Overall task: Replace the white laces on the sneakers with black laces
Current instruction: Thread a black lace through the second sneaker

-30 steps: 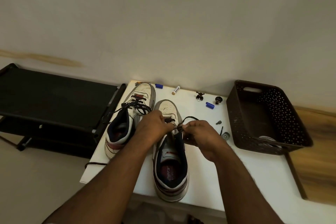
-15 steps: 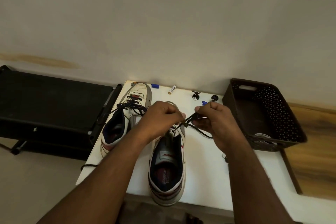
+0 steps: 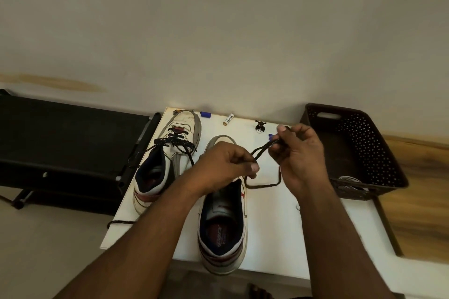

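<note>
Two white sneakers stand on a white table point(image 3: 272, 233). The left sneaker point(image 3: 167, 160) carries a black lace across its eyelets, loose ends trailing left. The right sneaker point(image 3: 223, 223) lies under my hands, heel toward me. My left hand point(image 3: 226, 167) pinches a black lace point(image 3: 263, 149) above this shoe's tongue. My right hand point(image 3: 298, 155) pinches the same lace higher and to the right, pulling it taut between the hands. A slack loop of the lace point(image 3: 264, 184) droops onto the table right of the shoe.
A dark perforated basket point(image 3: 359, 150) sits at the table's right end with something white inside point(image 3: 349, 181). Small items lie along the back edge: a battery point(image 3: 228, 119), a blue cap point(image 3: 205, 114), a small black figure point(image 3: 260, 126). A black bench point(image 3: 68, 138) stands left.
My right hand has risen and moved right, drawing the black lace further out. My left hand stays over the right sneaker, still pinching the lace.
</note>
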Available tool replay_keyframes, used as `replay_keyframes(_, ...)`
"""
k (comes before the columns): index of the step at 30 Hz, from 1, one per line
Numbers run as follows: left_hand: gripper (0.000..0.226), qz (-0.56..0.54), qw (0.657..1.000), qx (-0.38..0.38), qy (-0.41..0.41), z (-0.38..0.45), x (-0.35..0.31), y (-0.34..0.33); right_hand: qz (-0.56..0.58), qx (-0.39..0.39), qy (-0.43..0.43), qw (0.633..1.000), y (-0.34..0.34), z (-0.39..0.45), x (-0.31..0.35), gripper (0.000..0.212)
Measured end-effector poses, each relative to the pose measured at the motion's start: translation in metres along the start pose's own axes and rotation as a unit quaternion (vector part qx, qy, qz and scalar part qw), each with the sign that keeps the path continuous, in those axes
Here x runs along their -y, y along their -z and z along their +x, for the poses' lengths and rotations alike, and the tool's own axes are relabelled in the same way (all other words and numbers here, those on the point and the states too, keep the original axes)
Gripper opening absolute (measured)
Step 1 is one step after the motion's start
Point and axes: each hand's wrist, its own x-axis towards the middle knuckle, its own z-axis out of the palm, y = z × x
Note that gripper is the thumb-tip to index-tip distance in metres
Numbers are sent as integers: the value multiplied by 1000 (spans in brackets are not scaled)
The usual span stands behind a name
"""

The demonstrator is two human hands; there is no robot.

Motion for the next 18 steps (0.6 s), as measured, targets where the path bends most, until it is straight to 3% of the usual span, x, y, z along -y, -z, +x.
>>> replay_keyframes(2, 10, -55, 997, -44, -16, -3, 0, 11, -16, -67, 51, 996, 9, 6, 4, 23)
replay_keyframes(3, 9, -74, 994, -71, -25, -4, -1, 18, -81, -102, 81, 988, 14, 7, 5, 21)
replay_keyframes(4, 7, -87, 991, -93, -33, -6, -1, 23, -209, -128, 108, 963, 19, 8, 4, 16)
replay_keyframes(5, 5, -92, 989, -110, -42, -8, -2, 26, -368, -132, 128, 911, 22, 7, 3, 16)
replay_keyframes(7, 6, -83, 986, -133, -50, -9, -3, 27, -584, -67, 149, 795, 22, 4, 1, 32)
replay_keyframes(10, 4, -42, 988, -137, -55, -7, -3, 23, -551, 149, 110, 814, 3, -5, -4, 25)
replay_keyframes(12, 6, -15, 990, -130, -51, -6, -2, 24, -549, 213, 107, 801, -4, -5, -13, 14)
replay_keyframes(15, 5, 16, 990, -139, -24, -10, 2, 36, -517, 86, 146, 839, 7, 8, -11, 17)
replay_keyframes(16, 6, 34, 989, -146, -15, -12, 6, 42, -542, 27, 153, 826, 16, 13, -8, 19)
replay_keyframes(18, 5, 55, 984, -168, -3, -16, 13, 51, -635, -50, 169, 752, 32, 18, -2, 18)
